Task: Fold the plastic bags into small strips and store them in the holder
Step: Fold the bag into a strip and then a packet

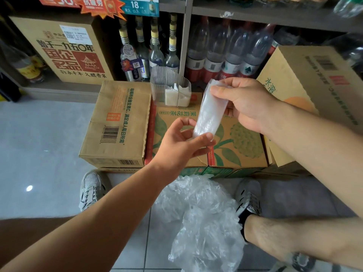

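Folded strip held above the green box: the right hand pinches its upper end, the left hand its lower end. The clear holder, containing folded strips, stands at the box's far edge. Loose bags lie on the floor in front of the box.

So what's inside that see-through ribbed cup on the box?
Inside the holder stand folded white plastic strips, bunched at one side. Its ribbed wall blurs them, so how many there are cannot be told.

Folded plastic strip, top in right hand, bottom in left hand, above carton.
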`<act>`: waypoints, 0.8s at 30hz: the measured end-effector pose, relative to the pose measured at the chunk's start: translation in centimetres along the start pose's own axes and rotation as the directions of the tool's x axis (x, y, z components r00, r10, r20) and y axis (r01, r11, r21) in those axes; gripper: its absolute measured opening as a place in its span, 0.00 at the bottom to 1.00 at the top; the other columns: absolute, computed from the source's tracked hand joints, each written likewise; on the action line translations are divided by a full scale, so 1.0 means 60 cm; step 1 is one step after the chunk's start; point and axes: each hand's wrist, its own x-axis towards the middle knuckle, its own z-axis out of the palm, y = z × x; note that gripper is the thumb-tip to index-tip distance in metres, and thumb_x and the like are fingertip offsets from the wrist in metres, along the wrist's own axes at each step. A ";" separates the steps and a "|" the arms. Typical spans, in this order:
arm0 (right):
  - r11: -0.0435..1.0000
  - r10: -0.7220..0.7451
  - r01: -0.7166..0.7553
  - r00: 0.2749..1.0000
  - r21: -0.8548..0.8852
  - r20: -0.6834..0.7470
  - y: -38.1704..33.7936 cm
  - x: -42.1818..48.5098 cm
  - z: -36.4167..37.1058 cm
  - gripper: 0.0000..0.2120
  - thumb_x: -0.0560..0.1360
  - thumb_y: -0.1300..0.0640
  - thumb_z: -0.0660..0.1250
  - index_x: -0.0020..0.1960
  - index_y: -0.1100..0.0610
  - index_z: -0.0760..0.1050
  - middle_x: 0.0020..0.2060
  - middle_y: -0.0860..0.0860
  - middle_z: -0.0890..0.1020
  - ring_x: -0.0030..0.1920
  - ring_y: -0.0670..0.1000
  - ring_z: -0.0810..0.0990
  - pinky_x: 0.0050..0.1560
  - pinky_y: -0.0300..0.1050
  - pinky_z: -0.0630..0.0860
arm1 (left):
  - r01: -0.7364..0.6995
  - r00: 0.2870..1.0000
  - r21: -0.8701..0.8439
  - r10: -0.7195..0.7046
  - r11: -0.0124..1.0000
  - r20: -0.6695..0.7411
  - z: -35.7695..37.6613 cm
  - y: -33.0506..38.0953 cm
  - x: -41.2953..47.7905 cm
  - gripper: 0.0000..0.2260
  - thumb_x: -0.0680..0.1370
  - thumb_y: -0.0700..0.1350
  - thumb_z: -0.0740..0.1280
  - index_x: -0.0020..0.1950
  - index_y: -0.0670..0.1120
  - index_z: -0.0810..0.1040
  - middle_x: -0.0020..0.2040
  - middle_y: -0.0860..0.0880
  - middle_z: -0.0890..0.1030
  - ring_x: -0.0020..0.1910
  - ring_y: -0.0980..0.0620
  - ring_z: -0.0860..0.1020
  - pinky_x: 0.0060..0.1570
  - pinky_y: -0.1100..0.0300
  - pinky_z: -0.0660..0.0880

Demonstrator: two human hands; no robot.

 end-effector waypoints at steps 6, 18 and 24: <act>0.999 -0.038 0.038 0.999 -0.009 -0.012 -0.004 0.002 0.000 0.07 0.75 0.64 0.74 0.43 0.54 0.79 0.43 0.50 0.83 0.48 0.50 0.82 0.57 0.50 0.79 | 0.138 0.990 0.015 -0.138 0.990 0.004 -0.001 -0.001 0.004 0.21 0.75 0.33 0.74 0.65 0.38 0.72 0.43 0.43 0.84 0.47 0.45 0.84 0.51 0.49 0.83; 0.982 -0.111 0.104 0.993 -0.160 -0.033 0.013 0.011 -0.003 0.07 0.74 0.61 0.76 0.42 0.52 0.81 0.43 0.52 0.84 0.46 0.52 0.82 0.49 0.48 0.79 | 0.192 0.981 -0.205 -0.196 0.960 0.002 -0.003 -0.017 0.010 0.04 0.81 0.39 0.68 0.49 0.41 0.83 0.49 0.40 0.86 0.52 0.46 0.86 0.54 0.53 0.83; 0.960 -0.172 0.161 0.985 -0.229 -0.027 0.018 0.011 -0.009 0.07 0.73 0.61 0.78 0.41 0.52 0.82 0.41 0.53 0.86 0.43 0.49 0.83 0.50 0.47 0.80 | 0.304 0.948 -0.179 -0.316 0.936 -0.042 -0.020 -0.029 0.013 0.05 0.81 0.39 0.67 0.51 0.39 0.83 0.50 0.38 0.86 0.51 0.45 0.86 0.53 0.51 0.83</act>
